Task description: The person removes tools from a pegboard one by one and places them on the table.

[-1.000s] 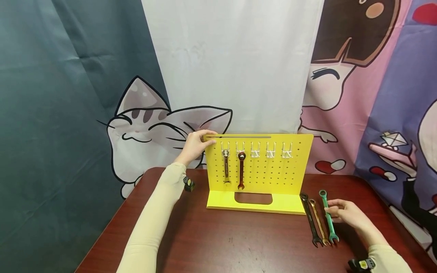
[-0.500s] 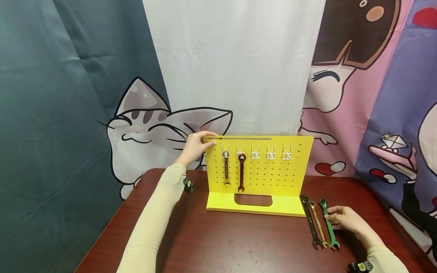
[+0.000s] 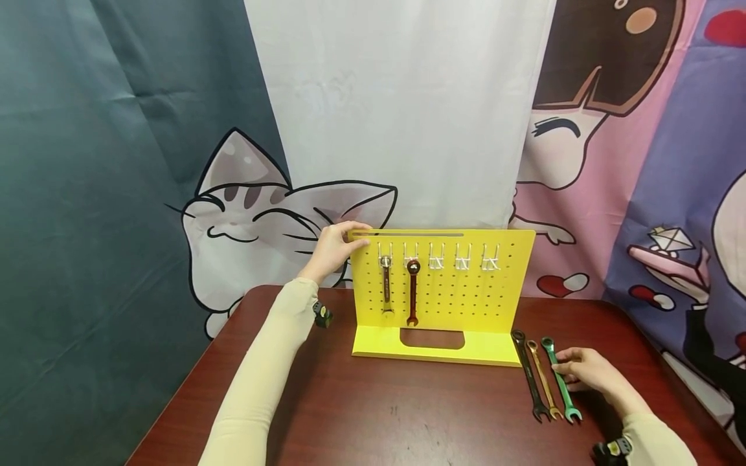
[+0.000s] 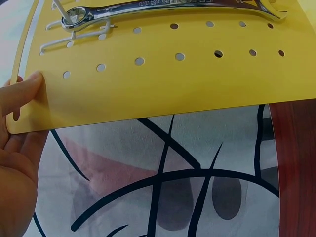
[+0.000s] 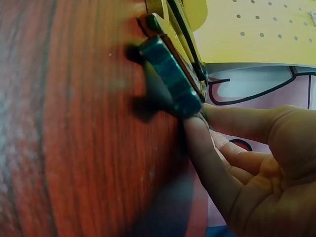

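Note:
The left hand (image 3: pixel 333 249) grips the top left corner of a yellow pegboard (image 3: pixel 364 285), thumb on its front face. In the left wrist view the thumb presses beside the board's slot. At the right, the right hand (image 3: pixel 591 372) pinches a green combination wrench (image 3: pixel 563 389) by its shaft between thumb and fingers. Close beside it lie a gold wrench (image 3: pixel 542 375) and a black wrench (image 3: pixel 530 375). A silver wrench (image 3: pixel 387 285) and a dark red wrench (image 3: pixel 413 294) hang by their ring ends on the board's hooks.
Three more white double hooks (image 3: pixel 462 262) on the board carry no wrench. The board's yellow foot (image 3: pixel 489 353) stands on a dark red wooden table (image 3: pixel 379 414). A printed curtain (image 3: pixel 431 116) hangs behind.
The right hand has lowered the green wrench and shifted it slightly left, nearer the gold one. The left hand keeps its hold on the board.

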Tool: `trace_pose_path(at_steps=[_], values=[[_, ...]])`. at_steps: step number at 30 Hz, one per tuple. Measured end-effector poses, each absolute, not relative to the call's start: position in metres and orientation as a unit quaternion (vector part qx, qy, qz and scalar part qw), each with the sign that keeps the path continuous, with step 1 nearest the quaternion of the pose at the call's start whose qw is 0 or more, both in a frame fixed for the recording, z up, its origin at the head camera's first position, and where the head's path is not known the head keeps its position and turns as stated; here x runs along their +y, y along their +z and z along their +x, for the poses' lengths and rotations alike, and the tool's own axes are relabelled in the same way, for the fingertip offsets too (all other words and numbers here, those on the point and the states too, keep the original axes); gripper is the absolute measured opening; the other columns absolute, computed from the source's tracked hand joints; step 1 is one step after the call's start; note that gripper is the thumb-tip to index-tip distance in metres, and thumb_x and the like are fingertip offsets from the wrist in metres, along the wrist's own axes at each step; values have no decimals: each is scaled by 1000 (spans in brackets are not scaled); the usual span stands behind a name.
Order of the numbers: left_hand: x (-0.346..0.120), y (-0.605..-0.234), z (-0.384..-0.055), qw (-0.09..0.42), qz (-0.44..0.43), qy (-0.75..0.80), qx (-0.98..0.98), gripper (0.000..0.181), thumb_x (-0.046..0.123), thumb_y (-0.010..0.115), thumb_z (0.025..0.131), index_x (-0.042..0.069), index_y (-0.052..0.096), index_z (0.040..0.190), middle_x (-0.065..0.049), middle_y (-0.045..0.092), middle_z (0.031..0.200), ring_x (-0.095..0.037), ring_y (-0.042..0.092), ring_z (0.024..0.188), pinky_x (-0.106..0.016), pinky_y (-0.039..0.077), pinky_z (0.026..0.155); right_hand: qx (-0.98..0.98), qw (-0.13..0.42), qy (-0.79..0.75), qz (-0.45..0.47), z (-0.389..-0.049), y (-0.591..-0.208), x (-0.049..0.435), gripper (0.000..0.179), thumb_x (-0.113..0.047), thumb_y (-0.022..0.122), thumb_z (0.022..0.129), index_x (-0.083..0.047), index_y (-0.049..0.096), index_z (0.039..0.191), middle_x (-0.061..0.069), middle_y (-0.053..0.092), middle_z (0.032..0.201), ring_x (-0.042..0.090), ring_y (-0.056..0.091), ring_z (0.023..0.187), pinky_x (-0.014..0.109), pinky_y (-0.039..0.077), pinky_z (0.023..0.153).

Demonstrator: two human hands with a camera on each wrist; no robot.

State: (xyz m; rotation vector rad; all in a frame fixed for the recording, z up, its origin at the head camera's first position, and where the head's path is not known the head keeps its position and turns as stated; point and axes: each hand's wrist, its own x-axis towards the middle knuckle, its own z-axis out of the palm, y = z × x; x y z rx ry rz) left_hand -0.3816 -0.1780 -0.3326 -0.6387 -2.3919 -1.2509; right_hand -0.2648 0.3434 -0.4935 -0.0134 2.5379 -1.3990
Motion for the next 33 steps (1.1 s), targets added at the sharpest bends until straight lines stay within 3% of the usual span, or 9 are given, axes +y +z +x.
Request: trace_pose_path(at_steps=[10, 22, 33], values=[[-180, -332, -382, 183, -220, -440, -851, 26, 20, 78, 90, 17, 75, 116, -2, 74, 103, -17, 68, 78, -34, 57, 72, 873, 113, -474, 14, -265, -491, 339, 43, -4, 65, 94, 25, 47, 118, 6, 60, 80, 20, 60, 71, 36, 59, 60], [-178, -333, -381, 179, -220, -443, -850, 26, 20, 77, 91, 16, 75, 117, -3, 74, 104, -17, 69, 79, -34, 57, 72, 880, 106, -460, 51, -268, -497, 338, 44, -13, 72, 91, 17, 55, 119, 9, 62, 83, 22, 61, 71, 38, 60, 61], [-177, -333, -381, 184, -218, -443, -850, 26, 20, 77, 91, 17, 75, 116, -2, 74, 102, -17, 69, 78, -33, 56, 72, 881, 106, -459, 44, -266, -496, 336, 45, -13, 72, 91, 17, 54, 119, 7, 65, 84, 23, 61, 72, 39, 60, 62]])
